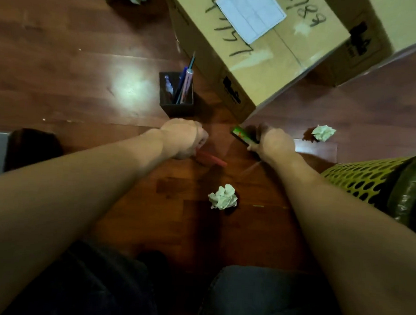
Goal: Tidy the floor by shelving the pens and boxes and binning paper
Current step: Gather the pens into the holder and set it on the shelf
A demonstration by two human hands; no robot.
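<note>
Pens — red (211,159) in L hand (184,141), green (243,136) in R hand (273,143).

You have one view only, from the head camera, looking steeply down and forward at the wooden floor (62,58). It sits close: your forearms enter from the lower corners, knees fill the bottom edge, and the cardboard box (251,62) crowds the upper right of the frame.
</note>
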